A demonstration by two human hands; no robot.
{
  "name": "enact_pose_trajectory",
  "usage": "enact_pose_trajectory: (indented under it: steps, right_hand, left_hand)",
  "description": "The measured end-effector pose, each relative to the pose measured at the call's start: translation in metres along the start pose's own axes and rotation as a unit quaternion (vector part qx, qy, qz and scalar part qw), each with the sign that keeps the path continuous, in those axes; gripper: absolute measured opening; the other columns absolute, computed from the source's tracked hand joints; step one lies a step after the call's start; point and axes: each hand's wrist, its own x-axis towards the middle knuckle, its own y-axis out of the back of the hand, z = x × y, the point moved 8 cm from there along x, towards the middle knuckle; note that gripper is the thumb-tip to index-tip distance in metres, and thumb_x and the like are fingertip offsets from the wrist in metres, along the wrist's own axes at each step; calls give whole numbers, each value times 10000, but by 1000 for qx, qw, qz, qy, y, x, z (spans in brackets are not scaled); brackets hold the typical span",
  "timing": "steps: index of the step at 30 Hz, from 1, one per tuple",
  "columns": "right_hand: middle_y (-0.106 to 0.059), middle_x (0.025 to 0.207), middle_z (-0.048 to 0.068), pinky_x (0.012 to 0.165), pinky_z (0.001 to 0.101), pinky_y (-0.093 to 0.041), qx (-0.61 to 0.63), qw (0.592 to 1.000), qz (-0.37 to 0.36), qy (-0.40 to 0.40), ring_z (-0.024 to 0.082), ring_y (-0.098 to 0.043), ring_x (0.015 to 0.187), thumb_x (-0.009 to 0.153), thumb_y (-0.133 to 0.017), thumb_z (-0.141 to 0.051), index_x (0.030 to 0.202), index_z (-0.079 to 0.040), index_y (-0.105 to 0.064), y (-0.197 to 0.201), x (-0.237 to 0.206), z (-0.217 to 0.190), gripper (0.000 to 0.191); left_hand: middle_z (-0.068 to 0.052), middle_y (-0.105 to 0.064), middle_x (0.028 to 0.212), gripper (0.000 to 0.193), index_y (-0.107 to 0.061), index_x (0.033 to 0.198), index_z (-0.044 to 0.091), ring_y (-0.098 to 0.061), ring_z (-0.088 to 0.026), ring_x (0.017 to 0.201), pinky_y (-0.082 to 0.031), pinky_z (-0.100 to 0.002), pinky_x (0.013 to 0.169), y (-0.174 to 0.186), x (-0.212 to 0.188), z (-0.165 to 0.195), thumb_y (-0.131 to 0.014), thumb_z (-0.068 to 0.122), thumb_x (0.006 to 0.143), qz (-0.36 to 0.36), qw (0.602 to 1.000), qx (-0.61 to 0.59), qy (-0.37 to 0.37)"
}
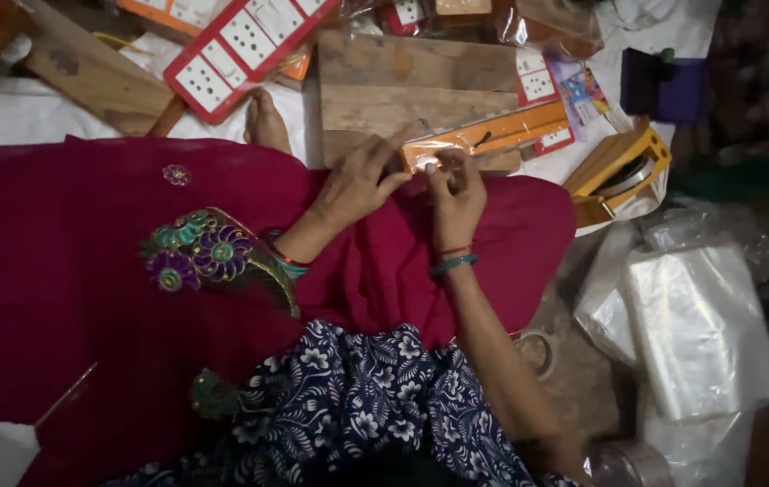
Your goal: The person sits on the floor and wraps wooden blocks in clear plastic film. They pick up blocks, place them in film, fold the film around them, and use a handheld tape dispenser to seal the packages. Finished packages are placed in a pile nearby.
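My left hand (355,183) and my right hand (457,194) meet over my lap, which is covered in dark red cloth (87,271). Both hands pinch the near end of a long orange strip in clear wrap (493,137). The strip runs up and to the right across a wooden board (402,86). Thumbs and fingertips press on the wrap's end; what lies under them is hidden. Bangles sit on both wrists.
Red-and-white socket boards (240,45) lie at the top. A yellow tape dispenser (623,167) sits to the right, with a stack of clear plastic bags (695,329) below it. A tape roll (538,352) lies by my right forearm. A bare foot (265,122) rests beside the board.
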Motion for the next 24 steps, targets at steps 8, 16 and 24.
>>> enact_pose_trajectory:
  steps: [8,16,24]
  right_hand:
    - [-517,1024,-4,800,241,-570,64,993,-95,13,82,-607,882,916,-686,53,1425,-36,-429,-14,-6,-6,577]
    - [-694,936,94,735,322,-572,-199,980,-8,5,187,-684,814,872,-822,-76,1193,7,-562,-20,11,-21,422]
    - [-651,943,71,781,342,-572,-128,991,34,17,225,-642,875,955,-759,-138,1136,-38,-553,6,17,-11,291]
  left_hand:
    - [-135,-621,1100,406,-675,1367,243,-686,-320,998,-591,-428,854,-9,-4,5,-700,181,966,-61,994,85,-26]
    - [-144,-600,1082,535,-649,1352,201,-668,-334,930,-562,-445,788,-2,18,6,-807,329,858,-58,995,80,8]
    - [-132,-599,1128,775,-500,1457,155,-647,-361,967,-530,-483,832,-28,35,-7,-870,235,781,-74,980,168,78]
